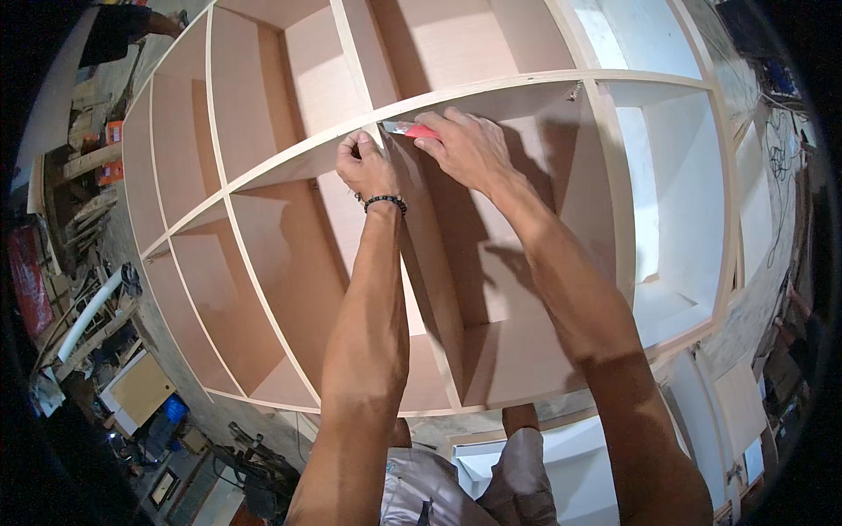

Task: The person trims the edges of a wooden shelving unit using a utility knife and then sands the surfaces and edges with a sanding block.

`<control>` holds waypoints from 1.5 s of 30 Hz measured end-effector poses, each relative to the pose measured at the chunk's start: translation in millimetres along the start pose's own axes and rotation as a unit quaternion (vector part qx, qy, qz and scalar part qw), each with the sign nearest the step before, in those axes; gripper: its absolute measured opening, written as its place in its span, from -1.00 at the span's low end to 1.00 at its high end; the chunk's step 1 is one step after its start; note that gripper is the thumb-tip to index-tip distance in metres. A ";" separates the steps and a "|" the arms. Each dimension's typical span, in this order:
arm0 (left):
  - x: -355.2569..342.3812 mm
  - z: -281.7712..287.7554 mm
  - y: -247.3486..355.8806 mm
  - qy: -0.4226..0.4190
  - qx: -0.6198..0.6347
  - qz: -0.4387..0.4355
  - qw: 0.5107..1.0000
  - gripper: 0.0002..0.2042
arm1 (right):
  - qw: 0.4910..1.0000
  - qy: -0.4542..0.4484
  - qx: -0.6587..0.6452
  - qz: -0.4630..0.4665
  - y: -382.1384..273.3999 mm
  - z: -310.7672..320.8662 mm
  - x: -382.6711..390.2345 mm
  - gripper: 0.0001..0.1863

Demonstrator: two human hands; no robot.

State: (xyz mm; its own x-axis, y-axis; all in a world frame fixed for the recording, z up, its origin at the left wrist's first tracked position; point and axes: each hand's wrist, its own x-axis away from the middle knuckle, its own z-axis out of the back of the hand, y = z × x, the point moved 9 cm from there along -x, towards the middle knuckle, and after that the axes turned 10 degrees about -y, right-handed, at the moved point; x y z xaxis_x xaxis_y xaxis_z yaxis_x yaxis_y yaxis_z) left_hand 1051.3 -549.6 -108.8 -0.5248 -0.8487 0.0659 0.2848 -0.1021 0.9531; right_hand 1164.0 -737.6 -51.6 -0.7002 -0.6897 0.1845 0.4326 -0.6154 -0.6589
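At far left, a white curved tube [90, 316] lies among scraps on the floor. To its right stands a large open cabinet of brown panels with pale wooden edges [285, 272], divided into rectangular compartments. At its middle, the left hand [368, 165], with a dark beaded bracelet [384, 202] at the wrist, is set narrow, thumb and index finger together, beside the junction of a long pale edge rail [294, 154] and an upright brown divider [430, 263]. Whether these fingers grip anything cannot be determined. Just right of the junction, a red-handled utility knife with a metal blade [423, 131] points left, its blade near the rail. The right hand [471, 147] grips its handle. At right, white-lined compartments [688, 175] complete the cabinet.
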 end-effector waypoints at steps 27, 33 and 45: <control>6.3 2.7 9.1 0.014 0.077 -0.010 0.997 -0.63 | 0.971 -0.092 -0.198 -0.102 10.7 -51.7 -9.6 -0.58; 16.9 9.7 30.7 0.063 0.002 -0.044 0.997 -0.54 | 0.980 -0.122 -0.152 -0.048 8.7 -47.5 -24.0 -0.54; 64.8 184.4 8.0 0.099 0.045 0.014 0.994 -0.50 | 0.980 -0.187 -0.013 0.071 -7.0 -40.6 -37.2 -0.35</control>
State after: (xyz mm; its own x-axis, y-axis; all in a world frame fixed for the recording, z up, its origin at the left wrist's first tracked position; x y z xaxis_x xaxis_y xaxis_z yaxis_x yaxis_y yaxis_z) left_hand 871.7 -509.7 -42.5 -0.3467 -0.9371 0.0414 0.2192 -0.0381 0.9749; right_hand 1164.0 -692.2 -83.4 -0.3740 -0.8624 0.3411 0.4923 -0.4963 -0.7151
